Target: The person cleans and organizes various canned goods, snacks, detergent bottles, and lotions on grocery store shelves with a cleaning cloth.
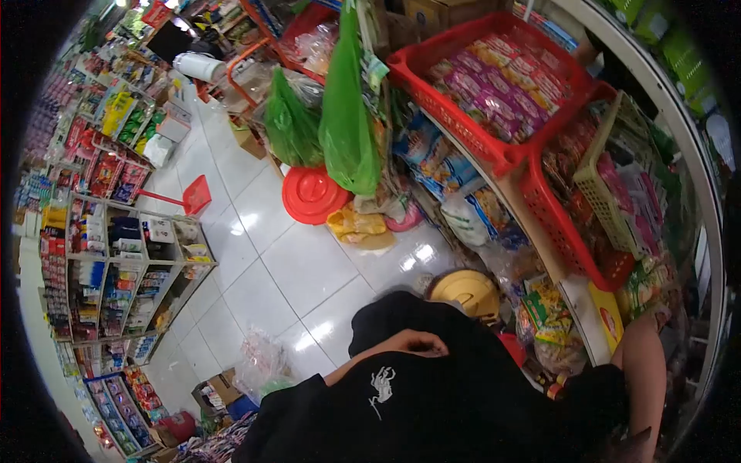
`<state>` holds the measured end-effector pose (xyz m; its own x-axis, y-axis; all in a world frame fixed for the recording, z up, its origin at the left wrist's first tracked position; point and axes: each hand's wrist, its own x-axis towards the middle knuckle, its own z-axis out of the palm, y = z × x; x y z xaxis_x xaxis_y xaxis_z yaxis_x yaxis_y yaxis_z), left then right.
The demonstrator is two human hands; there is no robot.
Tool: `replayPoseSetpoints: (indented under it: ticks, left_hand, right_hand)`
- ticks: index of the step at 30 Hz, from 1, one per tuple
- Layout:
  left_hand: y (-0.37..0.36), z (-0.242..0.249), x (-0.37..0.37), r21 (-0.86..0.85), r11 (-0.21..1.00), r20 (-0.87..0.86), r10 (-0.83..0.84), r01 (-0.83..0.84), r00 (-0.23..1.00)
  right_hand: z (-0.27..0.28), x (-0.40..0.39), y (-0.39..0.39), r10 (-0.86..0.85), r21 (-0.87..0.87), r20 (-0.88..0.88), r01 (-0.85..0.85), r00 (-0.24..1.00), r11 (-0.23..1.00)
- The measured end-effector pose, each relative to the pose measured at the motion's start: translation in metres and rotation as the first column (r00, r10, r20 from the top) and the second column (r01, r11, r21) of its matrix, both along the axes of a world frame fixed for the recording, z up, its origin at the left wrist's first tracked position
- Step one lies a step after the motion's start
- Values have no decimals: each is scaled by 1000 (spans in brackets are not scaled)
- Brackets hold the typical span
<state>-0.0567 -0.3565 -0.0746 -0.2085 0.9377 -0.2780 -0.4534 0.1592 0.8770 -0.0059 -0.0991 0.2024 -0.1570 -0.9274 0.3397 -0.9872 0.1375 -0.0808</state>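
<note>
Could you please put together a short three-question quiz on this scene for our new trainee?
1. True or false: the dustpan is green.
2. Which hand is loosely curled in front of the black clothing?
3. Fill in the blank: the large basket filled with rows of packets is ____ in colour.

Key:
1. False; the dustpan is red.
2. The left hand.
3. Red.

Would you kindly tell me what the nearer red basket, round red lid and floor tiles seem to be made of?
Nearer red basket: likely molded plastic, semi-gloss; perforated, evenly colored wall.
Round red lid: probably plastic, smooth and shiny; even color, raised rings.
Floor tiles: perhaps glazed ceramic, glossy; they mirror bright lights.
</note>
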Motion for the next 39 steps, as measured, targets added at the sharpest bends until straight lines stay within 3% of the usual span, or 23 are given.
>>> replayPoseSetpoints:
  ticks: [5, 9, 10, 12, 16, 20, 23, 24, 26, 28, 30, 32, 33, 34, 35, 36, 39]
  left_hand:
    - [2, 7, -10, -42, 988, 0, -146, 146, 989]
    - [4, 4, -16, -7, 999, 254, -31, 34, 967]
    - [9, 13, -24, 63, 996, 307, -77, 61, 949]
    - [14, 22, -30, -26, 997, 404, -54, 71, 913]
    - [22, 45, -45, 70, 996, 413, 13, -46, 911]
    - [24, 66, -54, 130, 986, 152, 79, -100, 985]
    - [24, 93, -60, 274, 952, 116, 108, -136, 987]
    - [21, 101, -59, 243, 961, 159, 92, -129, 983]
    - [21, 125, -61, 320, 945, 120, 27, -65, 992]
    - [28, 151, -62, 451, 889, 235, -31, -81, 971]
    - [35, 168, -63, 465, 885, 227, -135, 15, 965]
    - [51, 158, -58, 640, 765, -17, -76, 69, 997]
    - [57, 163, -54, 665, 746, 121, -148, 30, 982]
    - [60, 172, -51, 686, 728, 255, -224, -13, 941]
    - [62, 182, -52, 660, 744, 108, -232, 104, 967]
    - [65, 186, -44, 591, 793, 127, -274, 149, 953]
    - [71, 191, -33, 610, 763, 167, -390, 216, 906]
  right_hand:
    - [0, 7, -3, -32, -21, 14, 33, 999, 999]
    - [0, 14, -6, -66, -22, 20, 66, 998, 998]
    - [1, 16, -7, -74, -18, 23, 75, 997, 997]
    - [1, 19, -8, -82, -17, 18, 83, 996, 996]
    - [2, 25, -11, -105, -11, 13, 105, 994, 994]
    - [3, 26, -13, -130, -5, 15, 130, 991, 992]
    - [3, 28, -17, -134, -9, 13, 134, 991, 991]
    - [5, 27, -18, -132, -12, 2, 132, 991, 991]
    - [6, 27, -19, -126, -10, -16, 126, 992, 992]
    - [10, 27, -18, -122, -11, -29, 122, 992, 992]
    - [8, 28, -21, -121, -16, -46, 120, 992, 993]
    - [7, 26, -27, -124, -24, -63, 123, 990, 992]
    - [8, 25, -29, -125, -26, -69, 123, 990, 992]
    - [9, 25, -27, -129, -41, -71, 126, 989, 991]
    - [10, 25, -31, -131, -40, -73, 128, 989, 991]
    - [9, 25, -31, -136, -47, -79, 133, 988, 990]
    - [12, 25, -33, -145, -74, -90, 139, 985, 988]
